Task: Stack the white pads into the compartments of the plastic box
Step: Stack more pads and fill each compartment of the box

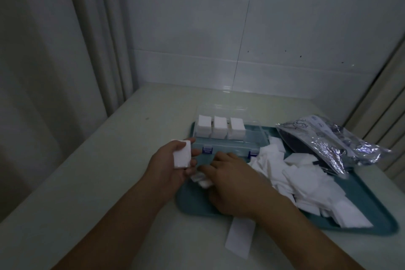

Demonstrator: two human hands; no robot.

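Note:
A clear plastic box [245, 146] with blue latches stands open at the back of a teal tray [192, 201]. Three of its compartments hold stacks of white pads [221, 129]. My left hand [168, 164] holds a small stack of white pads [182, 156] just left of the box's front corner. My right hand [232, 184] lies palm down on the tray, its fingertips on a few loose pads [200, 178]. A big heap of loose white pads [306, 180] covers the tray's right half.
A crumpled silver and dark foil bag [335, 142] lies at the tray's far right. A white paper strip [240, 237] hangs over the tray's near edge. The pale counter [98, 160] meets a tiled wall behind and a curtain on the left.

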